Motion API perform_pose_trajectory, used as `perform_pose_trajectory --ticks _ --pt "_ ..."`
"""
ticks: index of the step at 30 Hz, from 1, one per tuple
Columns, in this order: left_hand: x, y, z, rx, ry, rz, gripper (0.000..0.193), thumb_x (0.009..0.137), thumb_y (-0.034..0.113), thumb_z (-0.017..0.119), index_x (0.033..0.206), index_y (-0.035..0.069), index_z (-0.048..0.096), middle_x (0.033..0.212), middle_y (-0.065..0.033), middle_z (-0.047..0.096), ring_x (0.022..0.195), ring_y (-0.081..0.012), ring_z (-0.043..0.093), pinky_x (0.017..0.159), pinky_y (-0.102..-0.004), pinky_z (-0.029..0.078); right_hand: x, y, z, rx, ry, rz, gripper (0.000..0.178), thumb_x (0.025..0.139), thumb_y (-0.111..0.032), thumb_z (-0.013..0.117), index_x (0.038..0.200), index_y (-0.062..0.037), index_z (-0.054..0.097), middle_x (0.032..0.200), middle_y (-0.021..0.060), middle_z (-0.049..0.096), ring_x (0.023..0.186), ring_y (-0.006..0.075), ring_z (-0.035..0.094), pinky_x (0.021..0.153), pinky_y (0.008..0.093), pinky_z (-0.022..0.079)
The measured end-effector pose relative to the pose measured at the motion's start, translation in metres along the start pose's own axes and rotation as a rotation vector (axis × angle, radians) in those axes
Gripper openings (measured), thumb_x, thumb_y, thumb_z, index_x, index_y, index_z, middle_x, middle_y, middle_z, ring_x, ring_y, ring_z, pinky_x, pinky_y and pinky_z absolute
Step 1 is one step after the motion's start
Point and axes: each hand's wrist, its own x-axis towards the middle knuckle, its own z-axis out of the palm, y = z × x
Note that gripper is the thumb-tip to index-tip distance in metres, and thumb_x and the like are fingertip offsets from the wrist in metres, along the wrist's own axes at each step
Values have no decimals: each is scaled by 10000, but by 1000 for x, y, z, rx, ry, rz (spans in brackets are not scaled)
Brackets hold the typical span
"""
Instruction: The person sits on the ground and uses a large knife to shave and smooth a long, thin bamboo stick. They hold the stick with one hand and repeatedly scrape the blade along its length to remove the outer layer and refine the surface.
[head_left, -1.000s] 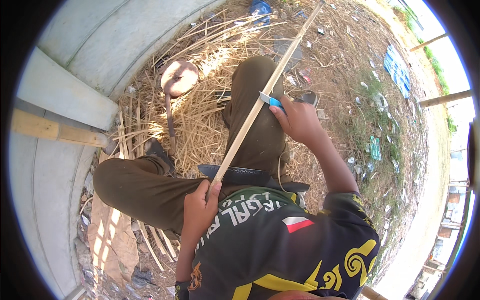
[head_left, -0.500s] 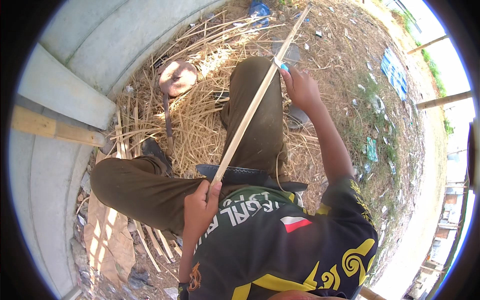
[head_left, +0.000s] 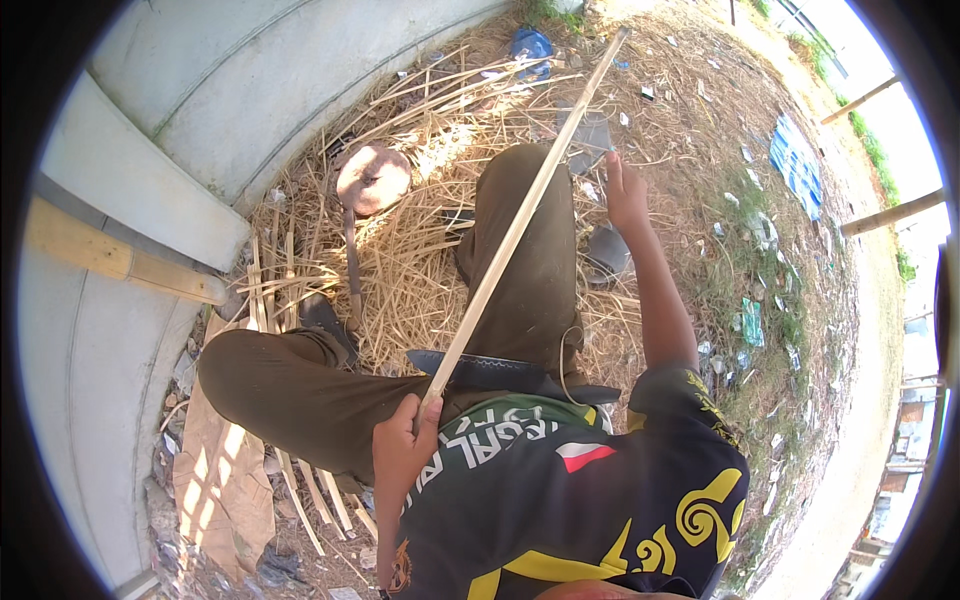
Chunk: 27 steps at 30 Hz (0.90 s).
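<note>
A long pale bamboo strip (head_left: 525, 215) runs from my lap up past my raised knee. My left hand (head_left: 405, 440) is closed around its near end. My right hand (head_left: 628, 200) is off to the right of the strip, closed with the thumb up. It grips a small knife, whose thin blade (head_left: 594, 146) shows faintly at the thumb; its handle is hidden in the fingers. Across my lap, under the strip, lies a large dark-bladed knife (head_left: 480, 370).
Shavings (head_left: 410, 270) and split strips (head_left: 450, 88) litter the ground ahead. A round brown block (head_left: 373, 180) stands there beside a long narrow blade-like tool (head_left: 352, 262). Left are a pale wall (head_left: 240, 85), a bamboo pole (head_left: 120, 255) and flattened cardboard (head_left: 225, 480).
My right hand has come off the strip and moved slightly right and down, taking the small knife with it. My left hand keeps its hold. The whole view has shifted a little.
</note>
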Motion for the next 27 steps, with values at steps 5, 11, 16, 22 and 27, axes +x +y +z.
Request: perform_pose_trajectory --ticks 5,11,16,22,27 --pt "0 4 -2 11 1 10 432 1038 381 641 829 12 554 558 -96 404 559 -118 346 511 -335 360 -60 -54 -5 -181 -162 -472 462 1066 -487 499 952 -54 616 620 158 610 584 394 637 546 491 468" --pt "-1 2 -3 -42 -64 -4 449 1040 349 653 791 0 517 580 -28 367 619 -63 330 512 -302 328 -45 -63 -16 -301 -207 -435 510 1067 -537 460 967 -70 640 634 158 635 602 386 654 567 509 503" --pt "-3 2 3 -89 -57 30 465 1042 356 652 776 5 501 593 -22 371 635 -57 339 527 -290 332 -33 -57 -15 -330 -187 -463 527 1069 -557 437 948 -84 638 628 146 638 618 391 661 583 507 511" --pt "-4 -7 0 -134 -98 -43 473 1054 373 636 764 22 509 618 22 390 656 -46 343 547 -266 323 16 -37 1 -329 16 -360 574 1068 -587 406 940 -79 640 663 163 664 654 410 680 607 518 530" --pt "-8 -7 -3 -194 -76 -65 473 1064 388 618 767 33 519 652 57 397 669 -45 340 564 -254 315 42 -53 6 -264 -66 -198 648 1062 -625 368 965 -56 661 803 218 709 813 448 702 735 571 539"
